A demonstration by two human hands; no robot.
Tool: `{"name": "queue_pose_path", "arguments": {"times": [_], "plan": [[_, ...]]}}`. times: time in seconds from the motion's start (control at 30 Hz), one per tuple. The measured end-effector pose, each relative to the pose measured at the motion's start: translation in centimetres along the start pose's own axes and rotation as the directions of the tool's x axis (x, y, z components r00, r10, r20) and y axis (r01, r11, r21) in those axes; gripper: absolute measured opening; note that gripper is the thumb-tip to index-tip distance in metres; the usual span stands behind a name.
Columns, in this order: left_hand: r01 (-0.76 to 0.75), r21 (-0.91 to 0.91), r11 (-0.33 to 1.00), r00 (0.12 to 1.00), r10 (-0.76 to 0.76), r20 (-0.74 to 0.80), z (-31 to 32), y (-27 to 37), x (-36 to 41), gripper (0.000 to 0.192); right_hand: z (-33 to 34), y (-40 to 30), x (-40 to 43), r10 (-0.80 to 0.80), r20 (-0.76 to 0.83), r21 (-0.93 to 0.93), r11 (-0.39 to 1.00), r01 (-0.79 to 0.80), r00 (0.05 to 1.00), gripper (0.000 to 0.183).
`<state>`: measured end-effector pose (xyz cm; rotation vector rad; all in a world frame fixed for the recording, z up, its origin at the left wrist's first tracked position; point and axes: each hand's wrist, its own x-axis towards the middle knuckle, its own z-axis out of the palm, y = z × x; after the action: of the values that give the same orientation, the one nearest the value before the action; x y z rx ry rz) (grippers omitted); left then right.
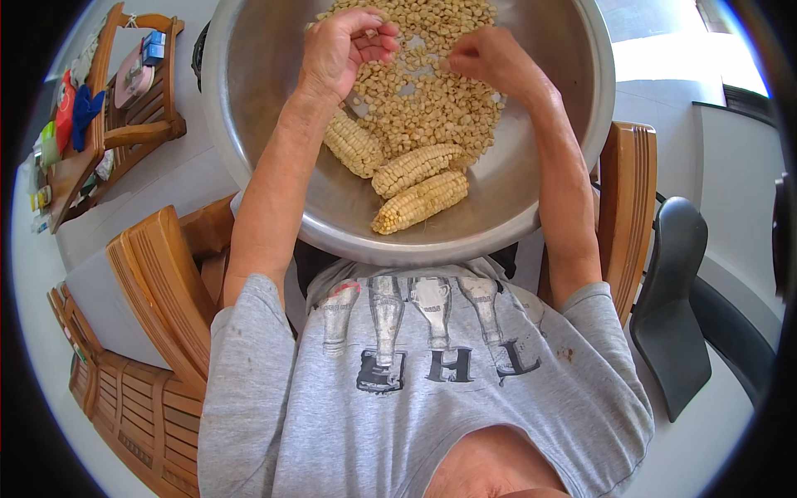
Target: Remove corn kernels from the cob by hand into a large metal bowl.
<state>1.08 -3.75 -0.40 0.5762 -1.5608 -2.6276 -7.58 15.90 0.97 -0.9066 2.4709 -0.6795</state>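
Note:
A wide metal basin (pixel 498 233) rests in front of my body, with many loose corn kernels (pixel 429 118) spread over its bottom. Above the kernels at the left, my left hand (pixel 348 50) is palm up with its fingers curled apart; nothing is plainly seen in it. My right hand (pixel 489 59) is over the kernels at the right, fingertips bunched and pointing down-left; whether it pinches a kernel is hidden. Three ears of corn lie near the basin's close side: one (pixel 353 143) below my left wrist, one (pixel 417 168) in the middle, and one (pixel 420 202) nearest to me.
Wooden chair parts (pixel 162 286) stand at the left and a wooden armrest (pixel 629 211) at the right, beside a dark grey chair (pixel 672 311). A wooden bench (pixel 131 411) is at the lower left. Further left, a wooden chair (pixel 140 134) holds several items.

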Motion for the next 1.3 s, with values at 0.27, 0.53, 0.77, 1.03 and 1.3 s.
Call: {"name": "queue_pose_path", "arguments": {"times": [0.27,0.53,0.77,1.03,1.3], "plan": [[0.002,-0.181,0.983,0.998,0.010,0.068,-0.6,-0.1,0.2,0.020,1.6,-0.3,-1.1,-0.083,0.279,-0.011,0.996,0.089,0.957,0.016],[0.127,-0.193,0.973,0.989,-0.109,0.099,0.5,-0.1,-0.3,0.017,2.2,-1.1,-0.7,-0.107,0.040,0.096,0.990,0.103,0.993,0.012],[0.144,-0.138,0.980,0.986,-0.131,0.098,-0.9,-0.9,0.6,0.018,4.5,-2.6,-0.9,-0.206,0.103,-0.374,0.898,0.229,0.973,0.011],[0.046,0.009,0.999,0.992,-0.047,0.120,-0.2,-0.7,0.1,0.021,2.6,-2.0,-0.4,-0.197,0.141,-0.222,0.949,0.225,0.970,0.011],[0.230,0.161,0.960,0.945,-0.260,0.200,1.3,-0.5,-0.7,0.026,0.4,-2.3,-0.3,-0.083,0.127,0.656,0.754,-0.021,0.988,0.024]]}}
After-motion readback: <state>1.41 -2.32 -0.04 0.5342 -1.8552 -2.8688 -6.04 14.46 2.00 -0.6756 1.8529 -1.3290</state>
